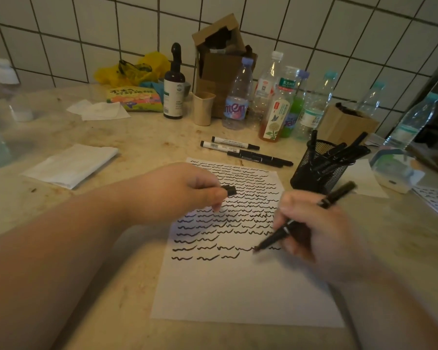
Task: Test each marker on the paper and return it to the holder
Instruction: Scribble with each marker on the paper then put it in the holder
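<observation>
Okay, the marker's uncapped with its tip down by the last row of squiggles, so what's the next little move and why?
Probably draw one short squiggle to finish the bottom row. The right hand holds the marker with its tip at the paper, where that row ends. The left hand holds the cap ready for recapping.

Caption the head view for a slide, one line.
Right hand draws a test squiggle with an uncapped marker on the paper; left hand holds its cap.
</observation>
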`<state>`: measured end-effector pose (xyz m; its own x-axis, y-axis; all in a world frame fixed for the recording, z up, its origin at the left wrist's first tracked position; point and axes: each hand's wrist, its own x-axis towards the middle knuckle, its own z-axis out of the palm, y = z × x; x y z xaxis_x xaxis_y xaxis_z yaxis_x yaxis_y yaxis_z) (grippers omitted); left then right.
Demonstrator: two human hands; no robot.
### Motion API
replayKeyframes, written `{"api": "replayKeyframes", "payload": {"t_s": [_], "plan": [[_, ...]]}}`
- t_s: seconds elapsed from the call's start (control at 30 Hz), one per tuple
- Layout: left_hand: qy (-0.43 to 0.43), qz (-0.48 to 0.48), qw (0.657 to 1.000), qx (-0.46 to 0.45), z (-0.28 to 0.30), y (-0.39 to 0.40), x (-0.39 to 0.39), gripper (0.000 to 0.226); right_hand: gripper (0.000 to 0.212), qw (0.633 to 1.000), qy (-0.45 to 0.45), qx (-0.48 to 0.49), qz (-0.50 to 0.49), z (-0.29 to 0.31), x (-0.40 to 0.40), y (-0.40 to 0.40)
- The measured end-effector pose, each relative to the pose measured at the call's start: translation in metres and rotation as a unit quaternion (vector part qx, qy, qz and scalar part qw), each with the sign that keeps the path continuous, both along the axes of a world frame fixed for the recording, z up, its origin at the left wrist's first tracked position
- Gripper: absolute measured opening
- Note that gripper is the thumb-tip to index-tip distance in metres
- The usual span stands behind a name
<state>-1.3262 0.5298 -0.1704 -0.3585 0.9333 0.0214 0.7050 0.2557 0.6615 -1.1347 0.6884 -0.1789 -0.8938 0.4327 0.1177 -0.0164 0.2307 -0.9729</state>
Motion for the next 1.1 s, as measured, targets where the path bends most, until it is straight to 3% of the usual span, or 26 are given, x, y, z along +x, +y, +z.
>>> {"api": "replayKeyframes", "payload": {"t_s": [0.1, 0.17, 0.53, 0.9, 1.1], "plan": [[0.115, 0.021, 0.992, -0.057, -0.006, 0.009, 0.008, 0.025, 0.037, 0.996, -0.068, 0.053, -0.039, -0.002, -0.003, -0.007], [0.141, 0.012, 0.987, -0.081, -0.009, 0.008, 0.008, 0.028, 0.034, 0.993, -0.082, 0.070, -0.050, -0.002, -0.004, -0.008], [0.151, 0.014, 0.986, -0.072, -0.010, 0.008, 0.007, 0.028, 0.030, 0.987, -0.110, 0.109, -0.038, -0.004, -0.008, -0.013], [0.155, 0.015, 0.986, -0.061, -0.013, 0.008, 0.005, 0.027, 0.031, 0.979, -0.137, 0.121, -0.089, -0.002, -0.006, -0.008], [0.131, 0.005, 0.990, -0.044, -0.013, 0.006, 0.005, 0.024, 0.030, 0.980, -0.050, 0.083, -0.173, -0.003, -0.008, -0.001]]}}
